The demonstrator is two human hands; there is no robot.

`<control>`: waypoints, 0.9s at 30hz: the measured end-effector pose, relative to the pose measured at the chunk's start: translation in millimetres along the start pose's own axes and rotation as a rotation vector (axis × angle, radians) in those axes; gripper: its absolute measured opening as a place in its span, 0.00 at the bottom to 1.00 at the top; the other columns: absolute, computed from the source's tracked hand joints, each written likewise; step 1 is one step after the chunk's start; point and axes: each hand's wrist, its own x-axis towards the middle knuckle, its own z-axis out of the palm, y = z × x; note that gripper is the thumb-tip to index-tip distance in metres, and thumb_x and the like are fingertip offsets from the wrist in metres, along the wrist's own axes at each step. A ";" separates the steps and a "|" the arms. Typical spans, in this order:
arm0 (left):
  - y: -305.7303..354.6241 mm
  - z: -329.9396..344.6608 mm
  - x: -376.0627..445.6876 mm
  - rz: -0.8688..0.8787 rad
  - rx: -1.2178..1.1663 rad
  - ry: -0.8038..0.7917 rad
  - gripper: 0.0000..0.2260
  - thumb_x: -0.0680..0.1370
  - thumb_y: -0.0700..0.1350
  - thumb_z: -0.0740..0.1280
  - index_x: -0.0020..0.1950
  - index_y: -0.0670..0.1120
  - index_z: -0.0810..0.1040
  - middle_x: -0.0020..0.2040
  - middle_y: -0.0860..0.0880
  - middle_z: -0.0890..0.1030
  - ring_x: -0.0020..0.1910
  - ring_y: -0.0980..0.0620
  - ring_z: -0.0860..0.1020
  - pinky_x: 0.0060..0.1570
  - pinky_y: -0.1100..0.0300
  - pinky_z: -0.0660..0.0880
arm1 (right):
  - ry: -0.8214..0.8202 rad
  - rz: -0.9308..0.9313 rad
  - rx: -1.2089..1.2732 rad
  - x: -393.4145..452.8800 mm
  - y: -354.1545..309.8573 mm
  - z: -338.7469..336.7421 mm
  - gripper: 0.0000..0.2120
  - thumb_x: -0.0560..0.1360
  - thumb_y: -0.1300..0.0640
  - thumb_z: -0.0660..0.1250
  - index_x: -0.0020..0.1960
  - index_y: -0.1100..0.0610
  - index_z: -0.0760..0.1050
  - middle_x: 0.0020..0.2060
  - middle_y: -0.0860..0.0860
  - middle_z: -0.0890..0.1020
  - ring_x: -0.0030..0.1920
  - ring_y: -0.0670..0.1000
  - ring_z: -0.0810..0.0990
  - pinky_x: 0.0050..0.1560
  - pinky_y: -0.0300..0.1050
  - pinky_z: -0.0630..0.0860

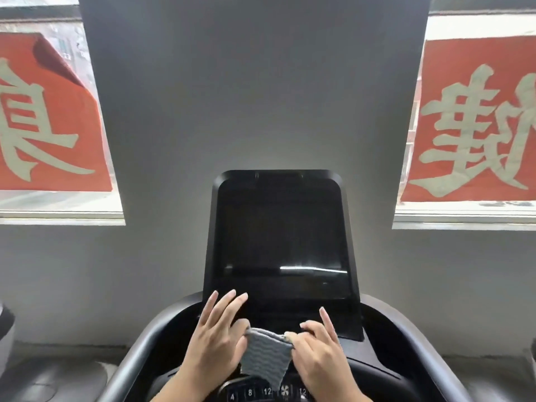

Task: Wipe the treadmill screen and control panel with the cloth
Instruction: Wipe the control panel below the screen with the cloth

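A dark, switched-off treadmill screen point(282, 236) stands upright in its black console straight ahead. Below it, at the bottom edge of the view, lies the control panel point(266, 392) with numbered buttons and a fan symbol. A small grey cloth point(265, 356) with a wavy texture hangs between my hands, in front of the console and above the panel. My left hand point(216, 340) pinches its upper left corner with thumb and a finger, the other fingers spread. My right hand point(317, 351) pinches the upper right corner. The cloth touches neither screen nor panel.
Curved grey handrails point(136, 355) run out from the console on both sides. A grey wall rises behind the screen. Windows with red posters bearing large pale characters point(49, 117) flank it left and right. Part of another machine shows at the far left edge.
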 end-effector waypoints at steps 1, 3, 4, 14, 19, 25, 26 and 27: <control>6.1 -4.6 10.5 -0.006 0.009 0.000 0.07 0.77 0.47 0.64 0.42 0.50 0.81 0.69 0.46 0.77 0.74 0.47 0.69 0.77 0.43 0.59 | -0.009 0.031 0.029 16.6 1.4 -12.3 0.07 0.77 0.57 0.66 0.47 0.52 0.83 0.33 0.43 0.78 0.49 0.49 0.79 0.73 0.62 0.65; 18.5 -14.3 29.0 -0.041 0.008 0.004 0.08 0.78 0.48 0.64 0.43 0.49 0.81 0.68 0.46 0.77 0.73 0.46 0.70 0.76 0.42 0.61 | 0.002 0.037 0.056 32.7 10.3 -33.9 0.05 0.77 0.56 0.67 0.48 0.52 0.82 0.36 0.42 0.79 0.49 0.49 0.78 0.73 0.63 0.64; 23.3 -18.2 36.8 -0.062 0.002 0.008 0.09 0.79 0.49 0.64 0.44 0.48 0.82 0.68 0.46 0.77 0.73 0.46 0.70 0.76 0.41 0.61 | 0.005 0.044 0.078 35.9 15.7 -42.5 0.06 0.77 0.56 0.66 0.48 0.52 0.82 0.38 0.42 0.79 0.50 0.48 0.78 0.74 0.63 0.63; 85.5 -31.2 26.8 -0.168 0.015 -0.033 0.07 0.79 0.49 0.68 0.45 0.47 0.82 0.69 0.47 0.76 0.74 0.47 0.69 0.76 0.41 0.60 | 0.000 0.091 0.201 4.6 39.7 -74.1 0.08 0.77 0.57 0.66 0.50 0.55 0.83 0.41 0.45 0.81 0.50 0.51 0.78 0.73 0.66 0.62; 103.3 -32.0 -19.5 -0.198 -0.036 -0.079 0.06 0.79 0.49 0.69 0.47 0.47 0.82 0.69 0.46 0.75 0.73 0.46 0.70 0.75 0.40 0.63 | -0.034 0.062 0.227 -37.4 24.5 -76.4 0.06 0.76 0.60 0.69 0.50 0.57 0.83 0.42 0.47 0.81 0.49 0.53 0.78 0.72 0.68 0.64; 122.2 -34.8 -86.0 -0.248 -0.068 -0.116 0.06 0.78 0.49 0.70 0.46 0.47 0.83 0.69 0.44 0.76 0.72 0.44 0.71 0.73 0.40 0.65 | -0.100 0.009 0.207 -77.4 -6.9 -74.1 0.05 0.76 0.58 0.69 0.49 0.56 0.83 0.48 0.50 0.82 0.56 0.55 0.78 0.72 0.67 0.64; 122.3 -37.6 -95.9 -0.249 -0.067 -0.122 0.07 0.79 0.50 0.69 0.46 0.48 0.83 0.68 0.45 0.76 0.72 0.45 0.71 0.74 0.40 0.64 | -0.120 0.004 0.198 -83.0 -14.4 -72.8 0.05 0.76 0.58 0.69 0.49 0.56 0.83 0.52 0.52 0.81 0.60 0.57 0.77 0.72 0.68 0.64; 120.4 -42.4 -106.2 -0.250 -0.067 -0.133 0.08 0.80 0.51 0.67 0.46 0.48 0.83 0.68 0.45 0.77 0.72 0.45 0.70 0.74 0.40 0.64 | -0.143 -0.002 0.193 -87.3 -24.2 -70.5 0.05 0.76 0.58 0.69 0.49 0.55 0.83 0.56 0.55 0.81 0.63 0.58 0.76 0.72 0.68 0.64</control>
